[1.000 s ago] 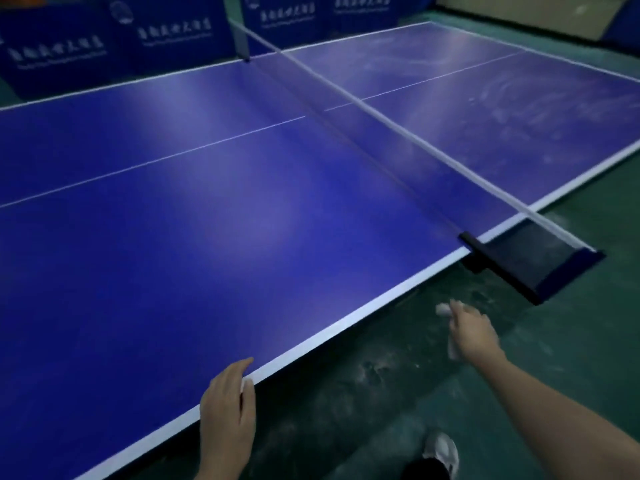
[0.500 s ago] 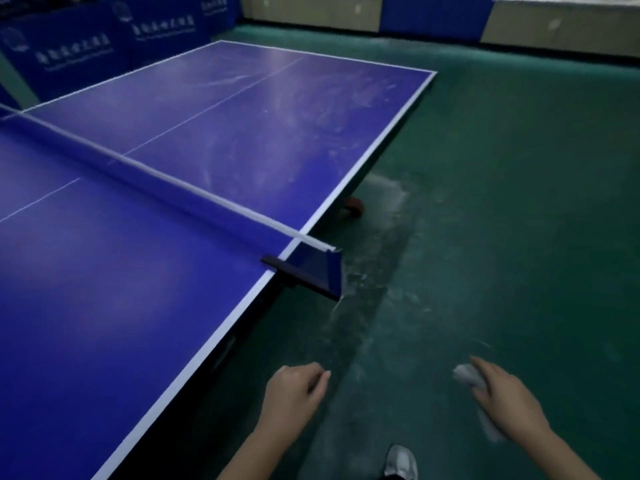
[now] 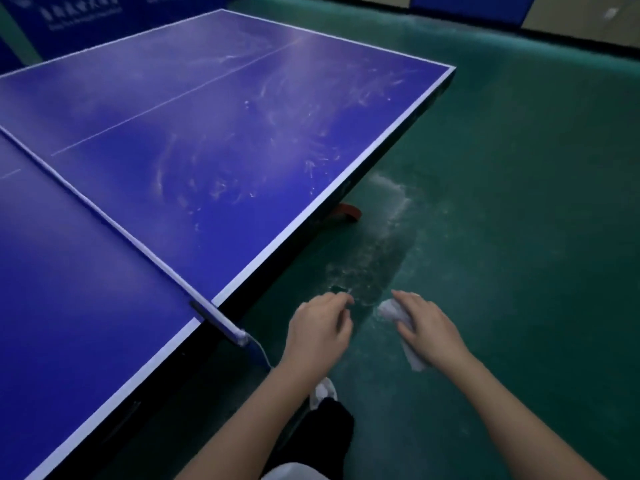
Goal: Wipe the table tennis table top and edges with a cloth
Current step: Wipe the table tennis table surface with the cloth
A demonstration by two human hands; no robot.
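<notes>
Hands apart above floor [image 3: 519, 237]: L hand [image 3: 320, 327] hung loosely curled, empty; R hand [image 3: 427, 329] gripped cloth [image 3: 389, 310]. Cloth looked soft, light, limp; prob. best bunched in palm, pressed flat.

Net clamp [image 3: 225, 323] as reference. The net [image 3: 138, 244] runs from it up-left, white tape on top. Green floor [image 3: 519, 237] is to its right, with a dusty whitish patch [image 3: 384, 216] up-right of the clamp. An orange foot [image 3: 348, 212] sits just left of that patch. Blue barrier boards [image 3: 79, 15] with white lettering stand far beyond the clamp, top left. A beige wall strip [image 3: 606, 15] is far off at top right. My white shoe [image 3: 323, 393] is below-right of the clamp, with my dark trouser leg [image 3: 322, 434] just under the shoe.
</notes>
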